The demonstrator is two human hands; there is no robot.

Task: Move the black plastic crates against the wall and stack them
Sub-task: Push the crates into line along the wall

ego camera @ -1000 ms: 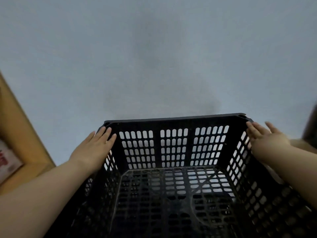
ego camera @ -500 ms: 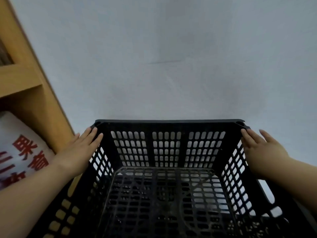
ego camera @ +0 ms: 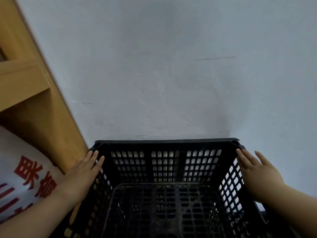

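A black plastic crate (ego camera: 164,142) with slotted walls fills the lower middle of the head view, seen from above, its inside empty. Its far rim sits close to the pale grey wall (ego camera: 171,66); whether it touches I cannot tell. My left hand (ego camera: 84,170) lies flat against the outside of the crate's left wall near the far corner, fingers straight. My right hand (ego camera: 255,170) presses the same way on the right wall. The crate is held between both palms. What lies under the crate is hidden.
A wooden shelf unit (ego camera: 34,100) stands at the left, its edge right beside the crate's far left corner. A white bag with red characters (ego camera: 22,177) lies in the shelf's lower compartment, just left of my left forearm.
The crate, held between both hands, has shifted left towards the wooden shelf, which now fills more of the left side. Both hands keep their places on the crate's sides.
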